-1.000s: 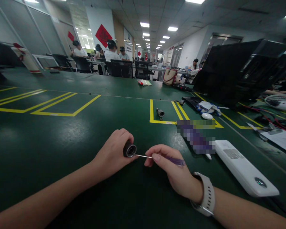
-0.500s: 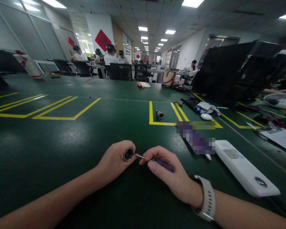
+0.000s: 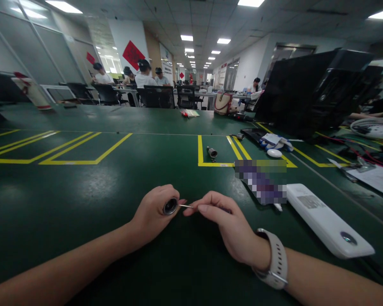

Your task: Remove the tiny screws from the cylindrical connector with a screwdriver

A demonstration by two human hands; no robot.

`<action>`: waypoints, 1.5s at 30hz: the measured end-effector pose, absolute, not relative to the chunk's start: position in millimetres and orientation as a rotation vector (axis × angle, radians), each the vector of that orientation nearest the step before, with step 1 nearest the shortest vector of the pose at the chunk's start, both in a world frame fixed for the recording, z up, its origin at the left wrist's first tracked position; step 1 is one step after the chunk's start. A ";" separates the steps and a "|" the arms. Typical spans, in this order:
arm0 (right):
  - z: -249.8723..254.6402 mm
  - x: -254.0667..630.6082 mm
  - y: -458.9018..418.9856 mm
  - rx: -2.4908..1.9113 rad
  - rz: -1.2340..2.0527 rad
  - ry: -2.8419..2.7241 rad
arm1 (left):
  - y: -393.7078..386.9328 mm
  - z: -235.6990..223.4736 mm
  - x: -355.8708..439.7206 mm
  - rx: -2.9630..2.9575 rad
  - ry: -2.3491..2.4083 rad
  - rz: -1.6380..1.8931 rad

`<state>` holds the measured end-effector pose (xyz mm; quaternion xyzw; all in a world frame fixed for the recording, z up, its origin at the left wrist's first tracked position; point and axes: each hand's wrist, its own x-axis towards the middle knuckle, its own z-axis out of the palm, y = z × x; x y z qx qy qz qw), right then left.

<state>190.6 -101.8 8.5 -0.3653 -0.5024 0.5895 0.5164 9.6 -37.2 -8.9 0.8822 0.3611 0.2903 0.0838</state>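
My left hand (image 3: 153,212) is wrapped round a small black cylindrical part with a round metal-rimmed opening (image 3: 170,206), resting on the green table (image 3: 83,191). My right hand (image 3: 226,225), with a white watch at the wrist, pinches a thin screwdriver (image 3: 187,206) whose purple handle is mostly hidden under the fingers. The metal shaft points left and its tip meets the rim of the cylinder's opening.
A white flat device (image 3: 325,221) lies to the right, next to a blurred purple object (image 3: 261,182). A small metal cylinder (image 3: 212,152) sits inside a yellow-taped box. Gloves, a white mouse (image 3: 274,153), black equipment cases and cables stand farther right. Several seated people are at the back.
My right hand has slid along the screwdriver toward the cylinder, covering the purple handle. The left hand turned the part so its opening faces the camera more.
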 end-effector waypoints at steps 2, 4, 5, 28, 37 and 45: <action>7.5 190.4 -97.0 -0.825 1.523 -1.041 | -31.0 -8.4 10.3 2.624 1.052 0.853; 5.8 190.1 -94.4 -0.817 1.557 -0.979 | -24.2 -7.4 11.7 2.615 1.053 0.828; 4.8 190.1 -93.8 -0.826 1.550 -0.983 | -21.1 -7.0 12.3 2.614 1.064 0.804; -1.8 178.6 -81.4 -0.980 1.222 -1.387 | -1.1 -9.7 1.1 2.503 1.162 0.897; 0.4 178.2 -89.2 -0.970 0.894 -1.654 | -8.5 -4.9 2.9 2.756 1.068 0.706; -6.4 183.6 -71.5 -0.757 1.561 -1.070 | -5.0 -7.5 -1.2 2.643 0.964 0.777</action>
